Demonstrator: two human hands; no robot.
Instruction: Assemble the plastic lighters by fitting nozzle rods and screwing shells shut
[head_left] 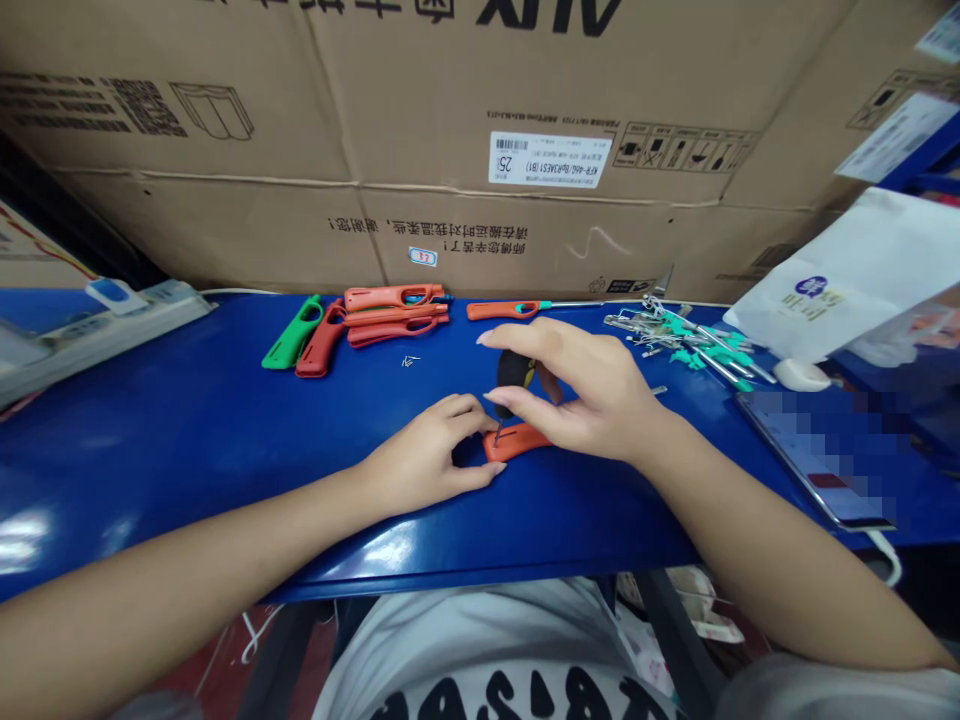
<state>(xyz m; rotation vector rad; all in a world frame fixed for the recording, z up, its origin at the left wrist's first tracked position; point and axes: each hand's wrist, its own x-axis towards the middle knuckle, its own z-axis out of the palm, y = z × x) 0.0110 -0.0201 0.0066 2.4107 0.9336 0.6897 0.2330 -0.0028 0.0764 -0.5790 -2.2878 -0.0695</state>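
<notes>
My right hand [581, 385] grips a black and yellow screwdriver [514, 383] by its handle, held upright. Its thin shaft points down at the left end of an orange lighter casing [517, 440] lying on the blue table. With thumb and fingers pinched around that same end, my left hand [431, 455] holds the casing against the tabletop. The casing's right part is hidden beneath my right hand. A small pile of screws [409, 361] lies beyond my left hand.
Red and orange casings [394, 315] and a green casing [294, 335] lie at the back left. An orange lighter with a metal tube [502, 310] is behind my hands. Metal tubes with green parts [705, 345], a phone [817, 460] and a white bag [855, 270] are right. A cardboard box [420, 215] stands behind.
</notes>
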